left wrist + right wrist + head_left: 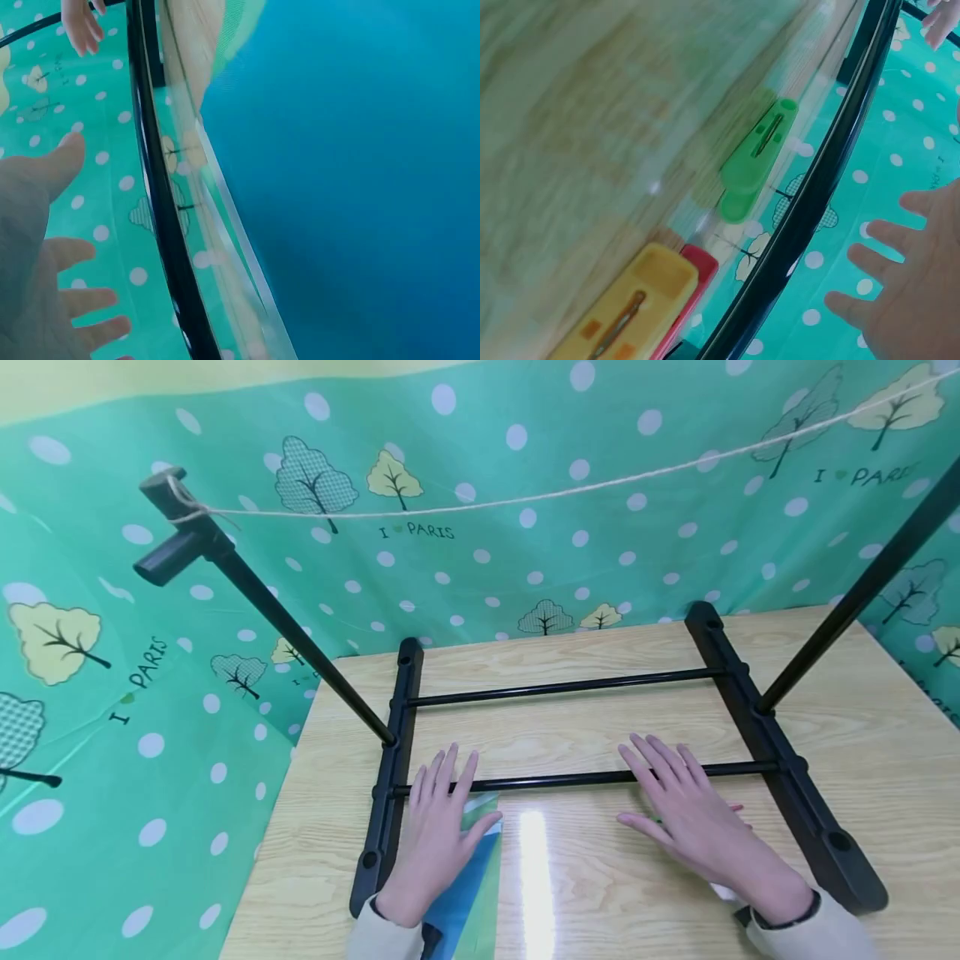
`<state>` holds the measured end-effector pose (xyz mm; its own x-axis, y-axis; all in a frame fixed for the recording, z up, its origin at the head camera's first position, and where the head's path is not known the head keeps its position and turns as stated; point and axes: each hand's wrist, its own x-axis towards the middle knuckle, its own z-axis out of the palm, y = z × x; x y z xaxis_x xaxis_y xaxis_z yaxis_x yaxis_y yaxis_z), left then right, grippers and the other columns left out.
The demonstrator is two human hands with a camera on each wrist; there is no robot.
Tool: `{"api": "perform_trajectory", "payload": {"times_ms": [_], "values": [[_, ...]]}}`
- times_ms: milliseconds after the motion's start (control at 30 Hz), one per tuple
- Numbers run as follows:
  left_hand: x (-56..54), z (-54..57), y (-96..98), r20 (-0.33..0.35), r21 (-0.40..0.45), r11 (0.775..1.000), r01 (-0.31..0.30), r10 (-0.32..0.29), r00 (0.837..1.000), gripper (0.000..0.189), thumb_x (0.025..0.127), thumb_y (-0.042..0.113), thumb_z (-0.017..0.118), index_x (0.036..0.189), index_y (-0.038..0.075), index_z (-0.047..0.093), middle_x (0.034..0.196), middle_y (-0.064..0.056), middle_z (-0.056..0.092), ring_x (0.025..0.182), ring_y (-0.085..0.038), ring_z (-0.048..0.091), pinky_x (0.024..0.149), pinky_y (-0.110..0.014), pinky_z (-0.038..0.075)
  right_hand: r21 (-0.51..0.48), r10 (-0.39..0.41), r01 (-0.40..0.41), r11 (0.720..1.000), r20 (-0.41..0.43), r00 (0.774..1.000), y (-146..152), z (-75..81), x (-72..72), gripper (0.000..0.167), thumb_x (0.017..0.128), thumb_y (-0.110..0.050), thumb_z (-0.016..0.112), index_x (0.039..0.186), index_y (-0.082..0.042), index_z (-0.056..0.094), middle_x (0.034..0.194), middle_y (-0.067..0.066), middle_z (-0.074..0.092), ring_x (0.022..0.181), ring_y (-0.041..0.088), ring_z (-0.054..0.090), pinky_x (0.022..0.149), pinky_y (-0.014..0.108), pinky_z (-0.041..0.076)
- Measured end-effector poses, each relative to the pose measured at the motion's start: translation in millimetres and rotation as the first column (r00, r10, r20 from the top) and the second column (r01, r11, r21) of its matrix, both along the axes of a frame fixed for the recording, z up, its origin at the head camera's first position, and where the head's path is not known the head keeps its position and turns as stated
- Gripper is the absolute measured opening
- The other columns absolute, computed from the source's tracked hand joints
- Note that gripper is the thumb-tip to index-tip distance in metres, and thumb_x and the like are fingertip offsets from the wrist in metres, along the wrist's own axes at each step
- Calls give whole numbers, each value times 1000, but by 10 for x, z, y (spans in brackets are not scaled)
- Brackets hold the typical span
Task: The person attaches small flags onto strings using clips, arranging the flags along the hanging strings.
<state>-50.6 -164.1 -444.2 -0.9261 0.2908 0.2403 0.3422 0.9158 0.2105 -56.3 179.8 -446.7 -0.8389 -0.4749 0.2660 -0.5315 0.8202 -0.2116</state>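
In the head view my left hand (435,839) is held palm down with fingers spread, near the left end of the front black rod (558,781). Partly hidden below it is a blue and green flat item (456,897), whose kind I cannot tell. My right hand (693,822) stretches its fingers over the same rod farther right. Neither hand grips anything. Near the right hand, the right wrist view has a green clothespin (757,150), a yellow clothespin (630,304) and a red clothespin (703,262) on the wooden table.
Two black feet, a left one (405,693) and a right one (787,777), join the front rod and a back rod (562,687). Posts (292,639) rise from both sides. A white string (555,497) spans above. Polka-dot green cloth (487,585) hangs behind the table (585,877).
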Motion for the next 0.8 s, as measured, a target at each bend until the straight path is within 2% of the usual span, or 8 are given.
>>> {"api": "perform_trajectory", "payload": {"times_ms": [100,200,333,433,567,700,800], "values": [[5,17,-46,-41,13,1000,-15,16,999,78,91,53,67,152,14,39,151,-17,41,139,-36,37,114,-53,28,-20,14,-14,1000,-7,1000,12,12,-8,84,96,-51,57,158,-9,20,157,22,29,143,40,30,123,49,7],[18,39,-86,-51,13,999,-33,34,998,75,90,53,67,149,12,44,146,-17,45,134,-36,41,110,-53,34,-36,20,-20,999,-1,1000,29,25,-2,84,95,-48,60,158,-9,20,157,22,30,141,41,32,121,51,12],[33,69,-140,-17,51,998,-45,45,999,72,88,52,71,145,14,49,142,-12,50,131,-34,46,106,-52,40,-57,29,-28,998,17,999,66,52,12,84,94,-45,64,158,-9,22,157,21,30,139,40,33,116,54,21],[35,87,-192,2,110,994,-25,25,1000,70,85,49,75,141,14,53,135,-8,56,125,-29,52,101,-50,44,-86,46,-42,995,48,998,98,93,22,84,93,-42,66,159,-15,21,155,20,33,137,40,35,109,58,28],[45,97,-264,-8,155,988,9,-8,1000,63,83,49,78,133,16,59,124,-2,62,113,-22,59,93,-44,46,-122,62,-51,991,89,994,150,148,47,84,92,-39,70,159,-22,23,152,15,39,134,37,39,103,58,34],[68,101,-311,-1,179,984,13,-13,1000,55,81,47,80,126,19,63,117,0,64,105,-19,61,87,-42,48,-114,66,-58,992,66,996,219,167,71,84,88,-39,75,157,-21,29,148,10,44,131,32,44,101,52,36],[89,113,-336,46,212,977,-2,-8,999,55,81,44,81,126,18,65,114,-1,66,102,-19,63,85,-43,50,-100,65,-61,993,39,997,264,156,78,85,86,-40,77,156,-19,32,146,10,46,129,31,45,100,50,36]]}}
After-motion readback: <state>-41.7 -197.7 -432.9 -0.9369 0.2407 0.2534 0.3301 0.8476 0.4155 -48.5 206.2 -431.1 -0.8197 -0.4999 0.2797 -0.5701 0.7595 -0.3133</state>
